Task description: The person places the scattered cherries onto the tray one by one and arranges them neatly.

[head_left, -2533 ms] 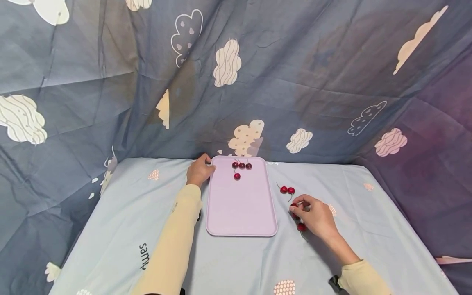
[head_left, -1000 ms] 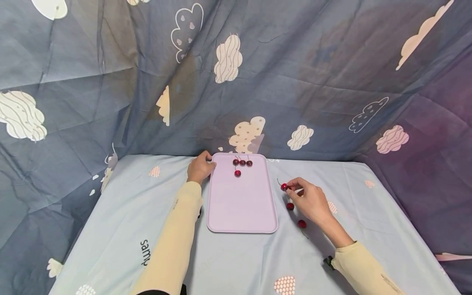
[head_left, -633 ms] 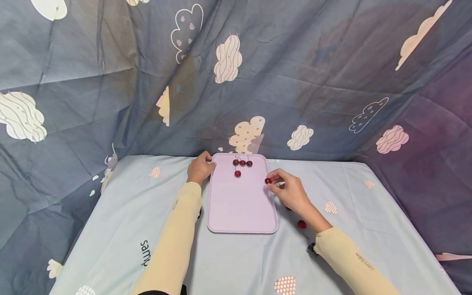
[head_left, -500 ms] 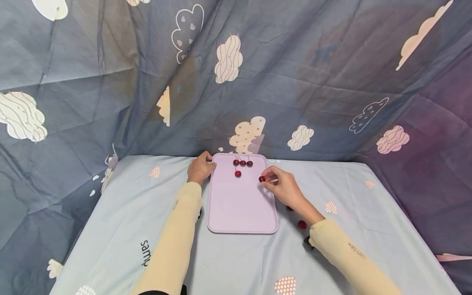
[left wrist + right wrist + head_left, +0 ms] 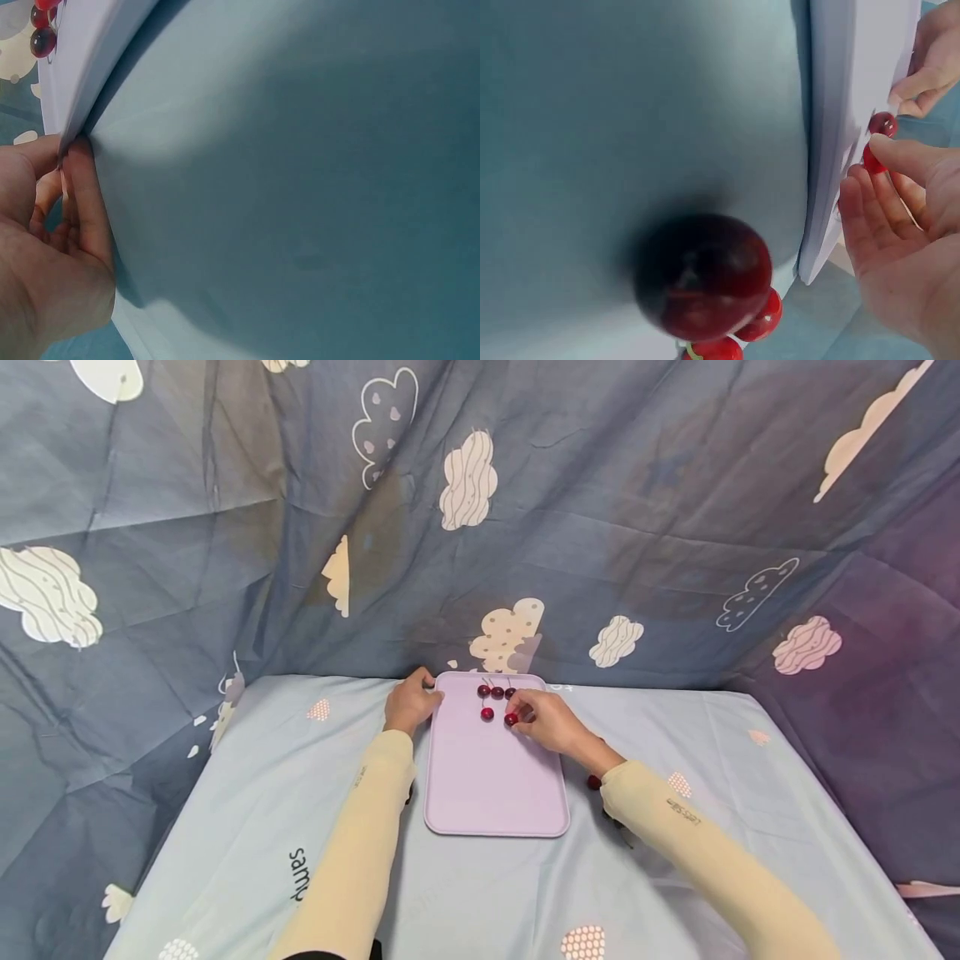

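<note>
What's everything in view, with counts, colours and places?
Tray: one, light purple, on sheet
Row cherries: three, dark red, tray's far end
Lone cherry: one, red, nearer than that row
Held cherry: one, red, near lone cherry
Loose cherries: three, red, right of tray
Sheet: one, light blue, beneath tray
Hanging cloth: count unclear, dark blue, behind tray
Sleeves: two, cream, on arms
Left hand: one, bare, gripping tray's left rim
Right hand: one, bare, pinching held cherry

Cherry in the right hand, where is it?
In the head view, the cherry in the right hand is toward the far end of the lilac tray, just right of another cherry.
</note>
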### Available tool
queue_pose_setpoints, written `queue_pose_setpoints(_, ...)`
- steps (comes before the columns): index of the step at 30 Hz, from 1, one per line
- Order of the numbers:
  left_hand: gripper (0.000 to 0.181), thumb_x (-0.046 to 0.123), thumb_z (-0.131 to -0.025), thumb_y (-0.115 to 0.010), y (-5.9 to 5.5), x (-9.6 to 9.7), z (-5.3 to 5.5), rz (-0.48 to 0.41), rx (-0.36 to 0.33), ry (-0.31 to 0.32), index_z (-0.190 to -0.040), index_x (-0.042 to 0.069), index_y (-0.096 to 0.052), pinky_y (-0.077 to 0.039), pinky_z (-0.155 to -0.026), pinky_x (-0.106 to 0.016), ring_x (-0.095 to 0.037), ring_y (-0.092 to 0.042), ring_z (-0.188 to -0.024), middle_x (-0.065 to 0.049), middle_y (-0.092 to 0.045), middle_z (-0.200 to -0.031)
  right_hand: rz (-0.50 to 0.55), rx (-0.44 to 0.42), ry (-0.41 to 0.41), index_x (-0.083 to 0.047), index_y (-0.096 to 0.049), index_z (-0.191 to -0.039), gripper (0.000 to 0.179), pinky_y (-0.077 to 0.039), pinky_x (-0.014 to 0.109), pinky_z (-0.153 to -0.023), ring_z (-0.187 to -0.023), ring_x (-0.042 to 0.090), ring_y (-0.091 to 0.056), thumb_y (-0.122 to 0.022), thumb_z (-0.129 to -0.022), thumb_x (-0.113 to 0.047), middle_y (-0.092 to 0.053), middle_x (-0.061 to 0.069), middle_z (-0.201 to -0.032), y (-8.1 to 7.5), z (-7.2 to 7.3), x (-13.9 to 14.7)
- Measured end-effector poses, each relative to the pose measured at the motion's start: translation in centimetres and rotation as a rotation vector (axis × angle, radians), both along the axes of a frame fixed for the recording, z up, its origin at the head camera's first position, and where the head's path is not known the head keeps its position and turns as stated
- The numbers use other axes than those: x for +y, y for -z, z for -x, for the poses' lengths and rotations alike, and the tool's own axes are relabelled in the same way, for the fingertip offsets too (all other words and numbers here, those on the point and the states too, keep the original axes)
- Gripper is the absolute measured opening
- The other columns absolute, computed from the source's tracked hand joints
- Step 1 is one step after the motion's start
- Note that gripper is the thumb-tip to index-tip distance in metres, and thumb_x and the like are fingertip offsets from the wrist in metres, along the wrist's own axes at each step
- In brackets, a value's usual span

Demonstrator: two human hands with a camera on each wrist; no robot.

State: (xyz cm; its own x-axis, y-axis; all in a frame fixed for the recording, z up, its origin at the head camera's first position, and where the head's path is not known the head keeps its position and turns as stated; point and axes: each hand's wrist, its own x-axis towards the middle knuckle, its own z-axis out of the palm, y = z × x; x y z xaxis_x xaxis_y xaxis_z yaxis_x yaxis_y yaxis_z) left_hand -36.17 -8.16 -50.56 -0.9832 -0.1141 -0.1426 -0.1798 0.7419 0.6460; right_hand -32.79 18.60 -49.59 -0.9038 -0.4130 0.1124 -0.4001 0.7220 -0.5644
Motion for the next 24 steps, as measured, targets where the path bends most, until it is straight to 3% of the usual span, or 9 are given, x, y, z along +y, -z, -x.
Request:
queue_pose_setpoints(8,0.025,0.032,-0.101,-0.066,-0.1,0.0,0.1,-0.009,-0.012,-0.003,-0.120,0.018,-0.060,-0.047,-0.100,-0.046,-0.031,-0.062,-0.103,-0.011,-0.070,-0.106,-0.031,0.000,-0.047,-0.011,-0.071,-0.100,0.022,-0.059,0.043,-0.093,-0.099,0.021,-0.073,-0.079,-0.086,0.004,-0.076,0.003,-0.100,0.2,1.2,-0.5)
queue_pose_setpoints(24,0.026,0.033,-0.100,-0.067,0.3,0.0,0.1,-0.009,0.004,-0.005,-0.120,0.018,-0.061,-0.047,-0.102,-0.047,-0.033,-0.062,-0.106,-0.012,-0.071,-0.112,-0.052,0.035,-0.050,-0.012,-0.071,-0.103,0.026,-0.058,0.044,-0.095,-0.101,0.022,-0.073,-0.078,-0.086,0.006,-0.075,0.005,-0.104,0.3,1.7,-1.1)
